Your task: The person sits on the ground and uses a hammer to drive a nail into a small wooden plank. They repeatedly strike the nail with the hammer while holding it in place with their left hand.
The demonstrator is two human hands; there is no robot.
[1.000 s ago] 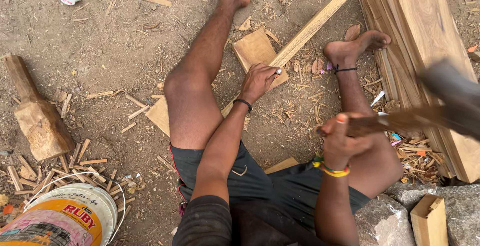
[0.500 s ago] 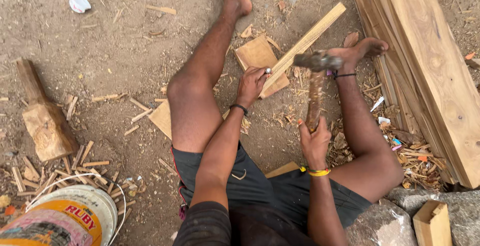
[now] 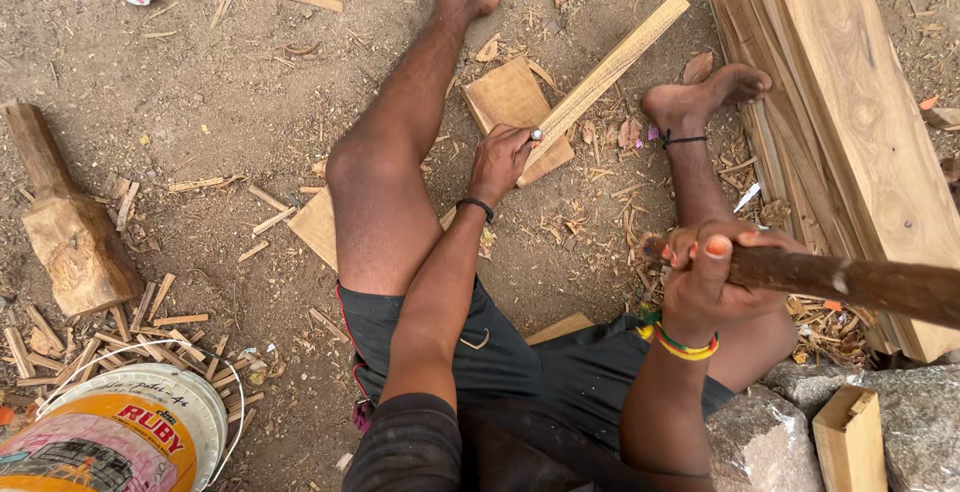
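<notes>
1. The strip (image 3: 600, 82) lies slanted on the block (image 3: 510, 102) on the ground, between the legs; half a second ago the tool's head was down on it near the right foot (image 3: 705, 97).
2. The left hand (image 3: 500, 162) is closed on the strip's near end, a small metal piece beside the thumb, much as before.
3. The right hand (image 3: 715, 277) is clenched round the handle (image 3: 850, 277), now swung back up to the right; the head is out of frame.
4. So I judge one blow has landed and the swing is being reset.
5. Planks (image 3: 850, 102) lie right, a mallet (image 3: 65, 222) and bucket (image 3: 120, 432) left.
</notes>
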